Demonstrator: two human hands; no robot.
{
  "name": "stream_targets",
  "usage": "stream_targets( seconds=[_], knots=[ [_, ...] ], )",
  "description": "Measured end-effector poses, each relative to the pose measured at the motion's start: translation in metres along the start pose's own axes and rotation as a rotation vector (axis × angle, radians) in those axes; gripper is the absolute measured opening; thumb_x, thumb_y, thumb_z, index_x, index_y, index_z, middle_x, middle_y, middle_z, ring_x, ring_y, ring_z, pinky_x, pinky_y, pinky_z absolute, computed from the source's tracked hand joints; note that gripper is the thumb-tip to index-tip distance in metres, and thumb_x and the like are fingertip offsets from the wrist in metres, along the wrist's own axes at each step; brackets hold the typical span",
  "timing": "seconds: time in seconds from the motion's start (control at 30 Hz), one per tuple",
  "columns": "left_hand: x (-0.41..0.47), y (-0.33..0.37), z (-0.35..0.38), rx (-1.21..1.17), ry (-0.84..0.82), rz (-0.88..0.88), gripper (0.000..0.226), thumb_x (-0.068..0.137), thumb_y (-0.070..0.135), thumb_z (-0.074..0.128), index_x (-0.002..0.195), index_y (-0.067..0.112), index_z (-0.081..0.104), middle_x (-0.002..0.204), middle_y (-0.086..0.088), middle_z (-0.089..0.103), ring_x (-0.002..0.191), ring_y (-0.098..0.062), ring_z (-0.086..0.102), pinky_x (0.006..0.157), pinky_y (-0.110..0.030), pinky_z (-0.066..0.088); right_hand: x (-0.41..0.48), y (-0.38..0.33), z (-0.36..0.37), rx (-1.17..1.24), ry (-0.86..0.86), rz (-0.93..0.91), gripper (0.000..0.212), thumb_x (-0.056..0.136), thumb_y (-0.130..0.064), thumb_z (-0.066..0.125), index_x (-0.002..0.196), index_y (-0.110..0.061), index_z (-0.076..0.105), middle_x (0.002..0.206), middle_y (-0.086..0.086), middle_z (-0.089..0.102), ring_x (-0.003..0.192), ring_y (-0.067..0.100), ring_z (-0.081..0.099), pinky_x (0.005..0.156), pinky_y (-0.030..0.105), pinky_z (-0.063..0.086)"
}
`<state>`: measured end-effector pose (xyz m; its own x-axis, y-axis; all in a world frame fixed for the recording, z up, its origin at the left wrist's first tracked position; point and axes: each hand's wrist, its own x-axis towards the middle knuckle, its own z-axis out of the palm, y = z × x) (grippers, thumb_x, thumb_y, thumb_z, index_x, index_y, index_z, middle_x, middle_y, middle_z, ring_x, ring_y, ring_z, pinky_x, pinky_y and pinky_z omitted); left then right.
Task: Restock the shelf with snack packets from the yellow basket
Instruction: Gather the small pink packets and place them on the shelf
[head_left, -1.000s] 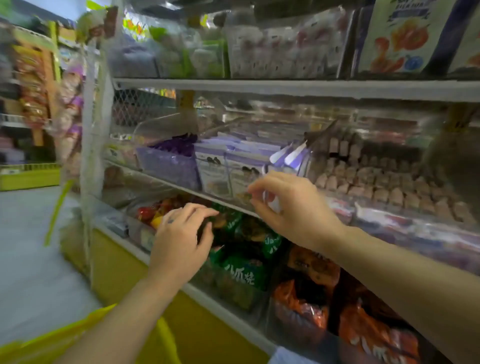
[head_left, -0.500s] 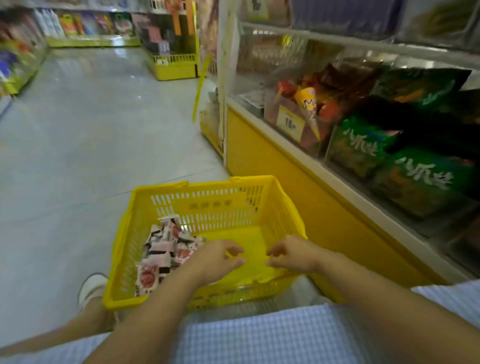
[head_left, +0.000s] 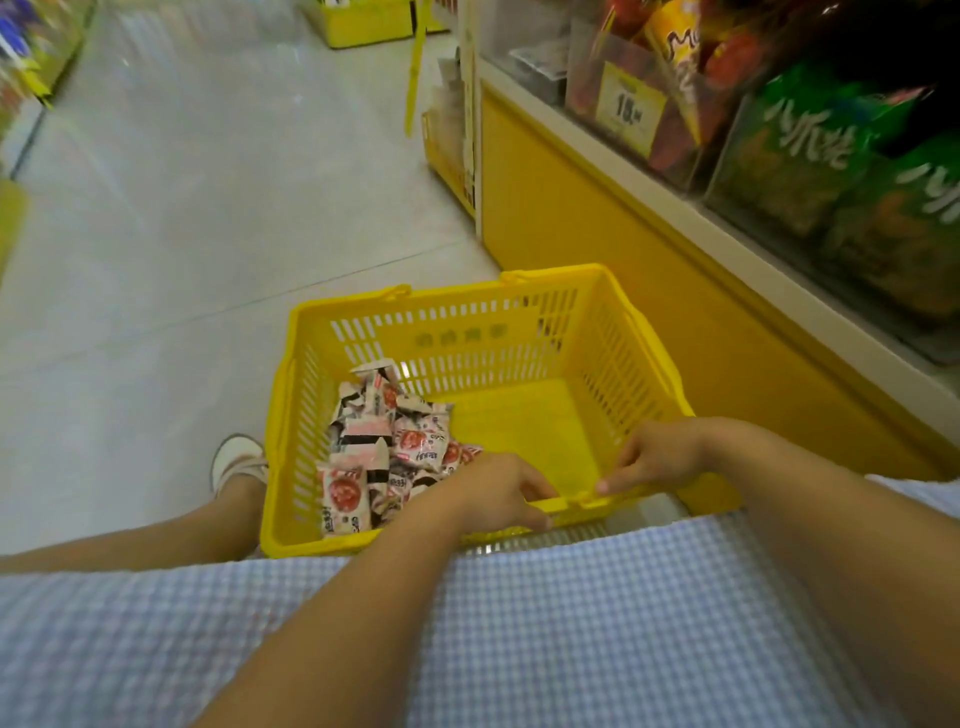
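The yellow basket (head_left: 447, 304) stands on the floor in front of me, beside the shelf's yellow base (head_left: 597, 223). Several white and pink snack packets (head_left: 384, 447) lie heaped in its left half; its right half shows bare bottom. My left hand (head_left: 493, 493) hovers at the near rim just right of the heap, fingers loosely curled, with no packet in it. My right hand (head_left: 660, 457) is over the near right corner, fingers pointing left, one fingertip at the rim, holding nothing.
The lowest shelf at right holds green snack bags (head_left: 800, 156) and a clear bin with a yellow price tag (head_left: 628, 106). My shoe (head_left: 236, 457) is left of the basket. My blue checked garment (head_left: 519, 623) fills the foreground. Tiled aisle floor (head_left: 208, 208) stretches away on the left.
One second ago both hands were up at the middle shelf's packets. My view and both hands have dropped to the basket, and since half a second ago the hands have settled at its near rim.
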<state>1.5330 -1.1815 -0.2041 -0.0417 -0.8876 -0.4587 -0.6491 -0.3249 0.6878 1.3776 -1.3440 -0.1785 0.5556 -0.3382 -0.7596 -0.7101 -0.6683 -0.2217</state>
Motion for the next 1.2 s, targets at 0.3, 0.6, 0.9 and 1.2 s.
stream_targets(
  seconds=[0.3,0.6,0.9,1.2],
  knots=[
    [-0.009,0.036,0.050,-0.092,-0.135,0.024,0.027,0.097,0.022,0.057,0.118,0.009,0.068,0.121,-0.007,0.066,0.091,-0.015,0.060,0.079,-0.027,0.045,-0.026,0.017,0.022,-0.236,-0.160,0.220,0.055,0.084,-0.069,0.050,0.073,-0.016,0.063,0.070,-0.011,0.052,0.086,0.014,0.048,0.076,0.027,0.038],
    [-0.027,-0.058,0.030,0.024,0.513,-0.366,0.036,0.096,0.031,0.053,0.131,0.029,0.054,0.130,0.005,0.057,0.111,-0.017,0.057,0.092,-0.038,0.049,0.039,-0.027,0.065,0.175,0.279,-0.013,0.037,0.089,-0.033,0.065,0.120,-0.011,0.064,0.114,0.010,0.069,0.106,0.021,0.063,0.087,0.028,0.045],
    [-0.058,-0.095,-0.002,0.347,0.039,-0.444,0.080,0.075,0.058,0.070,0.143,0.043,0.032,0.158,0.004,0.013,0.145,-0.027,0.008,0.117,-0.053,0.011,0.118,-0.086,0.116,0.546,0.042,-0.218,0.080,0.080,-0.027,0.077,0.146,-0.017,0.033,0.141,0.006,0.048,0.118,0.020,0.054,0.096,0.034,0.047],
    [-0.059,-0.088,-0.001,0.412,-0.283,-0.584,0.105,0.073,0.030,0.083,0.151,0.038,0.014,0.156,0.000,-0.029,0.144,-0.036,-0.022,0.113,-0.055,0.023,0.148,-0.100,0.124,0.301,-0.051,-0.249,0.113,0.063,-0.041,0.087,0.149,-0.038,0.014,0.154,0.008,0.015,0.140,0.035,0.026,0.109,0.051,0.036]
  ],
)
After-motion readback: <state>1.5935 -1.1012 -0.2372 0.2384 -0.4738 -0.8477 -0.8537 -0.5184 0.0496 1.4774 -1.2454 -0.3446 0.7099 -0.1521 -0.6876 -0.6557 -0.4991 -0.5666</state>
